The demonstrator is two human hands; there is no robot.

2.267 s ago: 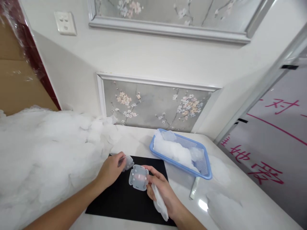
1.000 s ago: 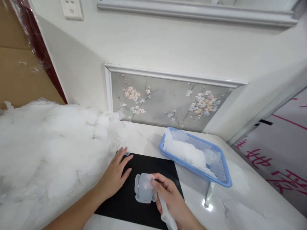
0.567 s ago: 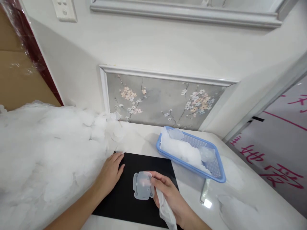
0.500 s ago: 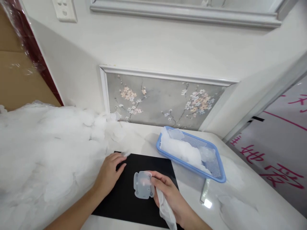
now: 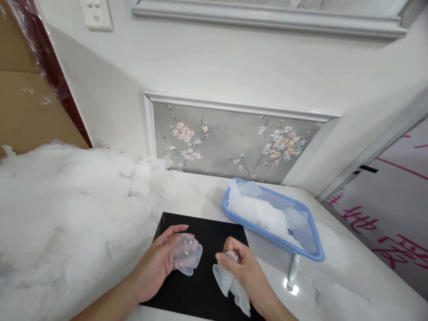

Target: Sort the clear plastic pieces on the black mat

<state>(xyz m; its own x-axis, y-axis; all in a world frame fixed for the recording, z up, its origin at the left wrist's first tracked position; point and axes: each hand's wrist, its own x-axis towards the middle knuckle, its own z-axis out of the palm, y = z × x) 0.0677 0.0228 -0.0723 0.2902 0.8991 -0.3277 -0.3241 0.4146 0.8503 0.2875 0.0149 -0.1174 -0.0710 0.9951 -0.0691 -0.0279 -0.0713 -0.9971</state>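
Observation:
My left hand (image 5: pixel 160 263) is turned palm up over the black mat (image 5: pixel 197 292). It holds a thin translucent plastic piece (image 5: pixel 187 255) with notched edges and small dark and white dots at its corners and middle. My right hand (image 5: pixel 242 267), to the right above the same mat, is closed in a pinch. A crumpled whitish translucent sheet (image 5: pixel 241 299) hangs from it, along with what looks like another translucent piece (image 5: pixel 220 276) by its fingers. Those fingers partly cover what they grip.
A large heap of white translucent pieces (image 5: pixel 76 214) covers the left of the table. Behind on the right is a blue basket (image 5: pixel 272 236) with similar white pieces. A narrow pale tool (image 5: pixel 294 273) lies near the basket. A wall with a floral panel (image 5: pixel 230 142) stands behind.
My left hand has come inward from the mat's far left edge and now holds a notched piece. My right hand has shifted right and turned, and no longer shows a flat piece facing up.

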